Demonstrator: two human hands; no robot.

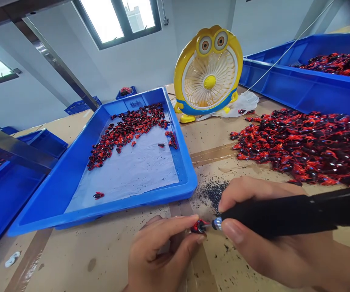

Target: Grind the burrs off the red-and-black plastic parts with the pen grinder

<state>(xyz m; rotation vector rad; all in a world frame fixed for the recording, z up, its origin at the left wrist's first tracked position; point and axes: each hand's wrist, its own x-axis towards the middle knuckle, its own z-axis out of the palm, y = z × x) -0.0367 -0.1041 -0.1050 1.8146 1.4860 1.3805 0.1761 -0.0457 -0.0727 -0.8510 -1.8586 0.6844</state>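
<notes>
Between the thumb and fingertips of my left hand [163,247] is a small red-and-black part [198,226], held just above the table. My right hand [263,239] wraps round a black electric screwdriver [272,215], lying almost level. Its silver collar [216,223] points left, and the thin bit reaches the small part's right end; whether it sits inside cannot be made out. Right of my hands lies a large heap of similar red-and-black parts [308,146]. Ahead on the left, a blue tray [190,178] with a white liner holds many more of them.
A yellow cartoon-faced fan [210,83] stands behind the heap, near a white plastic sheet [244,103]. Another blue bin [296,87] full of parts is at the back right. Black shavings [213,192] lie scattered on the brown table. A metal post [56,61] rises at left.
</notes>
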